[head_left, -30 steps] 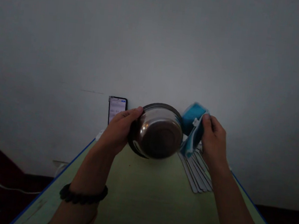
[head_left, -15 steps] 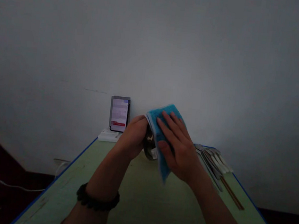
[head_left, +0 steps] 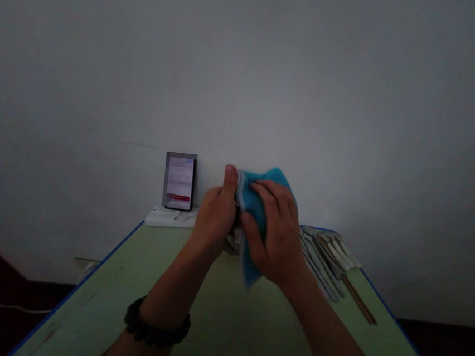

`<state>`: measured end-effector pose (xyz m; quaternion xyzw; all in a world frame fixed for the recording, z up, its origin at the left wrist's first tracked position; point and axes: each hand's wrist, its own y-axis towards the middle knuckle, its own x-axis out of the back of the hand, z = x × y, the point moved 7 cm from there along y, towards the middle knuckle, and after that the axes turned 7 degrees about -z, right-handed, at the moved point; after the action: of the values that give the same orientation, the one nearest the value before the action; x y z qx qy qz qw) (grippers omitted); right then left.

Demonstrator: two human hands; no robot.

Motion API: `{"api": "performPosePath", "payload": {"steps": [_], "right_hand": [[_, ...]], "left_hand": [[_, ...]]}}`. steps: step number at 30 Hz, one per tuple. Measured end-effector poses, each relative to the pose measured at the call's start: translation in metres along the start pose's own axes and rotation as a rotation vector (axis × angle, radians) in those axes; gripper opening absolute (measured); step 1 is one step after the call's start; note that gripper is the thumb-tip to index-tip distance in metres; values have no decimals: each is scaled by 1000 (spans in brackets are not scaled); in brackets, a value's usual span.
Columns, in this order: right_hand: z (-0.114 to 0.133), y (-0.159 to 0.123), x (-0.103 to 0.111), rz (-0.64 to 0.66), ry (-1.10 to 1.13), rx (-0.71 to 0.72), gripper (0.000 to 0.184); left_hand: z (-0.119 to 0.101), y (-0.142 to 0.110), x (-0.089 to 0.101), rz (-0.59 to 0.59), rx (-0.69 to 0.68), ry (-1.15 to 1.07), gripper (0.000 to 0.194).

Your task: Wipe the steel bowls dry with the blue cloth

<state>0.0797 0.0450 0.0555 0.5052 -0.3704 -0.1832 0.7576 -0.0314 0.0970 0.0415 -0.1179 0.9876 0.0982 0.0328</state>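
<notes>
In the head view, the metal bowl (head_left: pixel 232 246) is mostly hidden between both hands, above the green table (head_left: pixel 224 316). The left hand (head_left: pixel 214 220) is at its near-left side, thumb upright — its other fingers are out of sight, so their grip cannot be told. The right hand (head_left: pixel 276 232) has its fingers clamped over the blue cloth (head_left: pixel 254 205), against the bowl. The bowl is probably light, stiff and slippery — best held by the rim; the cloth looks soft and limp.
</notes>
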Motion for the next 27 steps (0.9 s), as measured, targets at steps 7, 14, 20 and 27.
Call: {"api": "performPosePath", "payload": {"steps": [7,14,20,27], "right_hand": [[-34,1,11,-199,204,-174,34],[-59,-6,4,-276,341,-398,39],[-44,-4,5,-217,209,-275,45],[-25,-5,0,-171,5,-51,73]], "left_hand": [[7,0,-3,28,58,-175,47],[22,9,-9,-20,291,-682,46],[27,14,-22,109,384,-977,54],[13,9,-24,115,296,-925,48]]}}
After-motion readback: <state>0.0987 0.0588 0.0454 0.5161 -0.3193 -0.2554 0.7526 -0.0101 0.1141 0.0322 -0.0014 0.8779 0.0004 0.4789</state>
